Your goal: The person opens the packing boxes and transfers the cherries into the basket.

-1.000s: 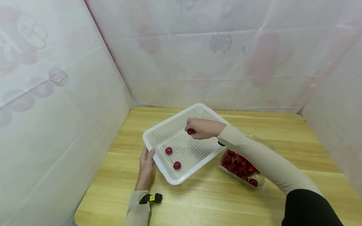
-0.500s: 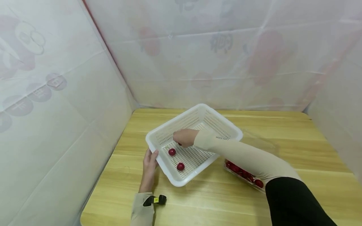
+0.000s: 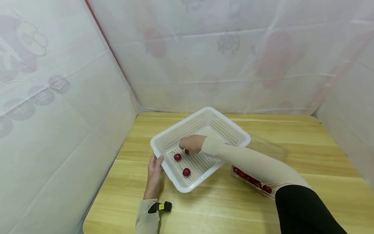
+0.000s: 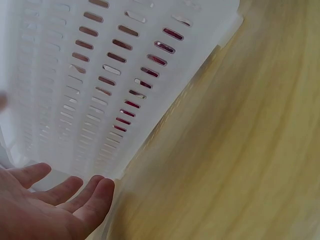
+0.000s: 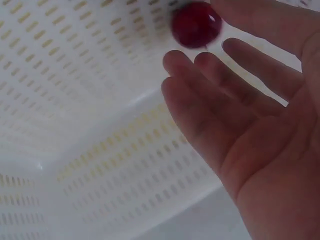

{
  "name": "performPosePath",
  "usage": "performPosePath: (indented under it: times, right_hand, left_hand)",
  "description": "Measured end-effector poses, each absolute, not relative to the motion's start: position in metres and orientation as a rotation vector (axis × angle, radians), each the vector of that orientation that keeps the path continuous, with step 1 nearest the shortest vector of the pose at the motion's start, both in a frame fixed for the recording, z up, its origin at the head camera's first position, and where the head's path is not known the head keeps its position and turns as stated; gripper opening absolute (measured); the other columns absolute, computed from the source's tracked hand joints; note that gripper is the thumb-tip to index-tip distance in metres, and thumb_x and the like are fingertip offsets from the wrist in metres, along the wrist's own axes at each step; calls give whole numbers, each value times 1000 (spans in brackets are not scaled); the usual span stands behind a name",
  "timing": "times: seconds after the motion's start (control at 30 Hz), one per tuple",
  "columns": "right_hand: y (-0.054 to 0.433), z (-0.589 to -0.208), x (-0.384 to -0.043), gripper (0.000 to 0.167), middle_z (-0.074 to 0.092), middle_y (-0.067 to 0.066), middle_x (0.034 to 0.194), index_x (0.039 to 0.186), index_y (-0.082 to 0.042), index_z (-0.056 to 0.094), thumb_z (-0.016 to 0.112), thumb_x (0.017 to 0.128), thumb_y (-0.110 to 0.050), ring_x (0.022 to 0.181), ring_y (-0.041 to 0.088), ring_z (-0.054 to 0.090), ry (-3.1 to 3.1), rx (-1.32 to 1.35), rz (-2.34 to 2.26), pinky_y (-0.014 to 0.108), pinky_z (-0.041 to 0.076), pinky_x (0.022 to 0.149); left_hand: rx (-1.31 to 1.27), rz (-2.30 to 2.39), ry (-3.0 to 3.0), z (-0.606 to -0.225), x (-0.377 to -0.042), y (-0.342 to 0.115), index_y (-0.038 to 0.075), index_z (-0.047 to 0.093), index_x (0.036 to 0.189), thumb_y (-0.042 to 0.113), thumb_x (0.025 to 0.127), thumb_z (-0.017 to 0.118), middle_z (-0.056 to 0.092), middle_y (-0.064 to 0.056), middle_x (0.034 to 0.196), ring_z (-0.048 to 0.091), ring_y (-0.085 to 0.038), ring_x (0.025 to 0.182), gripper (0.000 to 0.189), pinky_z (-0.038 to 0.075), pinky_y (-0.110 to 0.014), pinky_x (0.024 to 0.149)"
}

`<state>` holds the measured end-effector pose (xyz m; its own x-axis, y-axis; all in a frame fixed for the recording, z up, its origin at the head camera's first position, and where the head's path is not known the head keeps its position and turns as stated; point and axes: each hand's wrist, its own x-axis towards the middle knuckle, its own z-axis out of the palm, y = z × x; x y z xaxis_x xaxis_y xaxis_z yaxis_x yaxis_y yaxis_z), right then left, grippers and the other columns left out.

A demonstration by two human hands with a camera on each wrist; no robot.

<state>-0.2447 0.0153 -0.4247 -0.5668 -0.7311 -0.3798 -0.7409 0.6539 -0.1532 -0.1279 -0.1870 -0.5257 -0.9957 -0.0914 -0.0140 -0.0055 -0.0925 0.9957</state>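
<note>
- Head view: a white slotted basket (image 3: 223, 126) sits diagonally over a wooden table (image 3: 210, 213), with one cherry (image 3: 177, 157) and a second cherry (image 3: 186, 172) lying apart on its floor, toward the left hand's end.
- Left hand (image 3: 154, 169): grasping the basket by its rim. The head view shows the thumb over the edge; the left wrist view supplies the hidden side, with the fingers extended along the outer wall and red patches showing through the slots.
- Right hand (image 3: 192, 144): inside the basket, above its floor. From overhead the back of the hand conceals most of the grip; the right wrist view reveals parted, loosely extended fingers, a released hand.
- Third cherry (image 5: 196, 24): inside the basket, just beyond the right thumb tip (whether the two touch cannot be told). In the head view only part of it shows, below the hand.
- Clear container (image 3: 248, 183): on the table beside the basket, on the right-hand side, bearing a row of visible cherries; the right sleeve (image 3: 257, 159) hides the remainder. Only the head view includes it.
- Black wrist device (image 3: 167, 206): at the left cuff, with a yellow label, seen from overhead alone.
</note>
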Motion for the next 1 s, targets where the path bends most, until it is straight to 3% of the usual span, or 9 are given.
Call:
performPosePath:
  times: [0.17,0.4,0.63,0.8,1.0]
  right_hand:
    - [46,-383,-236,37,69,13,132,132,-4,66,71,97,-15,119,27,67,2523,-1245,-260,39,56,107]
    - [130,-349,-192,35,71,4,128,134,-10,65,67,102,-23,110,17,69,2730,-1237,-566,38,60,97]
    - [231,-373,-138,32,72,-5,107,132,-10,66,65,104,-25,94,8,66,2922,-828,-700,30,60,78]
    - [271,-407,-98,38,73,3,109,132,-2,65,68,102,-25,91,11,66,2958,-611,-601,27,58,72]
    - [281,-434,-73,44,74,16,121,130,2,66,77,93,-20,102,29,72,2988,-608,-576,44,63,83]
  left_hand:
    - [104,-2289,-2059,-527,-127,-185,24,32,162,43,109,49,56,-17,149,65,-37,127,59,59,-32,100]
    - [107,-2284,-2058,-526,-125,-186,26,33,161,43,109,48,56,-17,149,64,-37,128,57,59,-30,100]
    - [105,-2292,-2048,-523,-123,-186,26,33,161,43,109,48,54,-19,150,65,-35,127,57,59,-28,101]
    - [124,-2276,-2071,-522,-121,-190,28,33,161,43,110,47,54,-19,149,66,-33,125,56,59,-27,100]
    - [126,-2272,-2073,-523,-124,-197,30,33,161,44,110,47,54,-17,150,65,-32,127,55,58,-25,100]
